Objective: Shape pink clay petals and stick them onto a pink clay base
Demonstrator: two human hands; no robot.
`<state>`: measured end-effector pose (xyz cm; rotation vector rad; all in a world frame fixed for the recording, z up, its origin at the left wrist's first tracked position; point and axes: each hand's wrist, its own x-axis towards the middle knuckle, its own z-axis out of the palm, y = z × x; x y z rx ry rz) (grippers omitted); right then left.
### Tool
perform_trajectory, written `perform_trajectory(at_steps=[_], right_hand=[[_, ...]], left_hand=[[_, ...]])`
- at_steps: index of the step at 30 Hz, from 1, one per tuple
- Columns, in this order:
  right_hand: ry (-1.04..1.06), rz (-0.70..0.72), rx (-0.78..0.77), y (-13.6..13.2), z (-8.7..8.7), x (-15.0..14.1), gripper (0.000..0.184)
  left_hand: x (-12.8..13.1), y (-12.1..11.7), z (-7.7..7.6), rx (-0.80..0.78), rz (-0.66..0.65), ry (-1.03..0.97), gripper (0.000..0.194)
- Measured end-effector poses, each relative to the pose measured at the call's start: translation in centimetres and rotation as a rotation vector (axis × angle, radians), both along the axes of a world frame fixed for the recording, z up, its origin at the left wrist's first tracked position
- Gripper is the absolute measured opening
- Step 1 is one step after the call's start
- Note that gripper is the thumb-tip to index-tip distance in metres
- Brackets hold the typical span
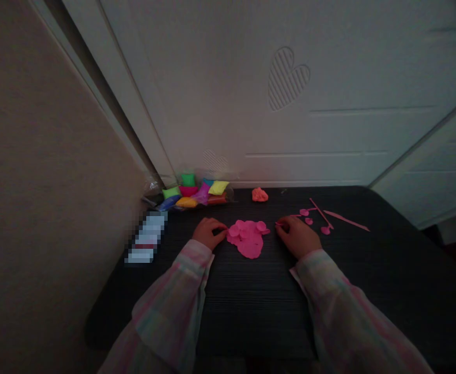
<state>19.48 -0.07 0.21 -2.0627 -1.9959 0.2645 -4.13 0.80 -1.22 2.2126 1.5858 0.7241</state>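
A flat pink clay shape (250,246) lies on the dark table, with several small rounded pieces on its upper part. My left hand (209,235) is beside it, thumb and forefinger closed in a pinch at its left edge. To the right of the shape, my right hand (300,238) pinches a small pink clay bit (277,224) between thumb and forefinger, apart from the shape. Just beyond that hand are small flattened pink clay pieces (325,230) and a thin pink stick (320,212). A flat pink modelling knife (347,220) lies further right.
Behind my left hand lies a clear bag with several coloured clay packets (187,201). A blurred-out phone-like rectangle (146,236) is at the left edge. An orange clay lump (259,195) sits at the back, near a white panel (220,104) with a heart relief.
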Motion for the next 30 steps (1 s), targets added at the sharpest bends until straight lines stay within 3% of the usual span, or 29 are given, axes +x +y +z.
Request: perform_trajectory(at_steps=[7, 14, 18, 23, 30], right_hand=[[-0.016, -0.012, 0.012, -0.08, -0.04, -0.03, 0.022], [-0.011, -0.003, 0.006, -0.14, 0.05, -0.06, 0.023], [-0.015, -0.010, 0.010, -0.07, 0.10, -0.06, 0.022], [-0.008, -0.008, 0.008, -0.02, 0.03, 0.00, 0.022], [0.105, 0.006, 0.068, 0.16, -0.39, 0.13, 0.022]], left_hand=[[0.08, 0.18, 0.03, -0.033, 0.011, 0.006, 0.016], [0.57, -0.27, 0.59, -0.264, 0.040, -0.327, 0.017], [0.71, -0.32, 0.69, -0.324, 0.082, -0.398, 0.025], [0.56, -0.17, 0.44, -0.284, 0.063, -0.351, 0.025], [0.44, -0.15, 0.44, -0.194, -0.060, -0.105, 0.020]])
